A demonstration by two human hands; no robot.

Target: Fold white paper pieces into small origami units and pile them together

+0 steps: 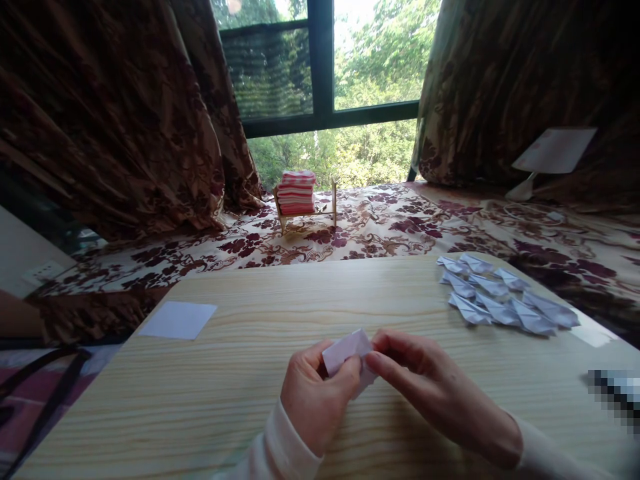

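Both my hands meet over the near middle of a light wooden table (250, 400). My left hand (315, 397) pinches a small folded piece of pale lilac paper (347, 352) between thumb and fingers. My right hand (425, 387) grips the same paper from the right, fingertips pressed on its fold. The paper is held just above the tabletop, partly hidden by my fingers. Cream sleeves cover both wrists.
A flat square sheet of lilac paper (179, 320) lies at the table's left edge. Several folded paper pieces (500, 300) are heaped at the right. Beyond, a floral cloth (400, 227) carries a small wooden stand with striped fabric (297, 193), below a window and curtains.
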